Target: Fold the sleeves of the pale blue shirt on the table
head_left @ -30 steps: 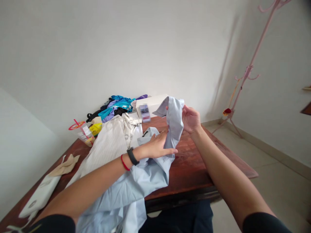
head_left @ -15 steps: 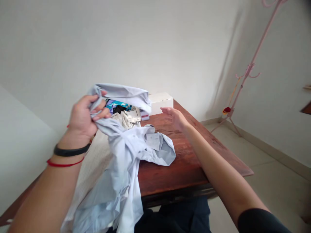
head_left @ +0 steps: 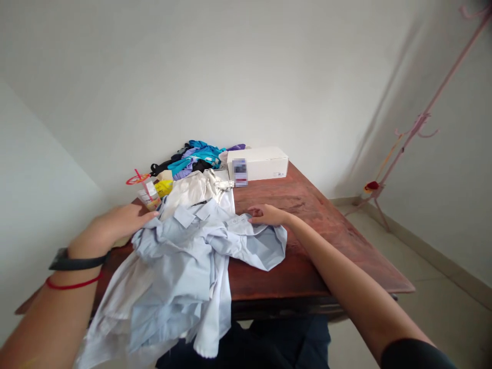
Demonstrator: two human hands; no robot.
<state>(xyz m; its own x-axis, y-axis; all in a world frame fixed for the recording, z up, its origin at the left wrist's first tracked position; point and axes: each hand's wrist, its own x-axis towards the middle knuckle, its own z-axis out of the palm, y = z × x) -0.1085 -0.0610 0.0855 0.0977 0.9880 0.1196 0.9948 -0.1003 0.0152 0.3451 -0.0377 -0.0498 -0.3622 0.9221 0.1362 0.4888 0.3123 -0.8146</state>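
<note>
A light blue-grey collared shirt (head_left: 180, 261) lies rumpled over white clothing (head_left: 115, 312), its collar facing the wall and its lower part hanging over the table's front edge. At the shirt's left shoulder is my left hand (head_left: 123, 221), slightly blurred, its visible fingers stretched toward the cloth; some fingers are hidden. My right hand (head_left: 269, 214) rests at the upper edge of the right sleeve, fingers loosely bent with a gap between thumb and forefinger. A cream garment (head_left: 192, 188) lies just beyond the collar.
The brown wooden table (head_left: 307, 225) carries a pile of blue, purple and black clothes (head_left: 200, 156) at the back. A white box (head_left: 265, 163) stands beside it. Behind my left hand are a plastic cup with a straw (head_left: 149, 195) and a yellow packet (head_left: 164, 188). A pink coat rack (head_left: 411, 136) stands right.
My left hand has let go of the raised part of the shirt, which now lies spread with its collar showing. My right hand has come down onto the sleeve. The view has shifted left.
</note>
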